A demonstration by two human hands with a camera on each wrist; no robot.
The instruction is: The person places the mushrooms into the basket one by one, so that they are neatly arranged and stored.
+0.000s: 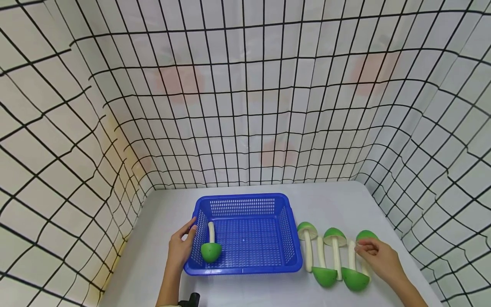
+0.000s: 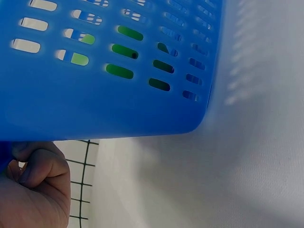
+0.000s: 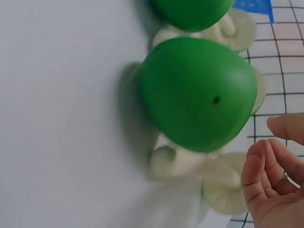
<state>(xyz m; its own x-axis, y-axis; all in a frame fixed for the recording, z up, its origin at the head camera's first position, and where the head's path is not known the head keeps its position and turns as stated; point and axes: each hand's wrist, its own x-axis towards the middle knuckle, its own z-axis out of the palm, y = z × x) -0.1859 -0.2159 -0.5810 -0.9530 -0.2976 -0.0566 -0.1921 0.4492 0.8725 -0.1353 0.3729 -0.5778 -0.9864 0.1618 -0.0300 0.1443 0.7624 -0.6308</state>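
Observation:
My left hand grips the left rim of a blue plastic basket; in the left wrist view, its fingers curl at the rim beside the slotted wall. Inside the basket, at the left, lies one toy mushroom with a green cap and white stem. Over the far end of a row of similar mushrooms, my right hand hovers near the rightmost mushroom and partly hides it. In the right wrist view, thumb and fingers stand apart with nothing between them, close to a large green cap.
Several mushrooms lie side by side right of the basket, caps alternating near and far, such as this one. A black grid net encloses the white table at back and sides. A dark object shows near the left wrist.

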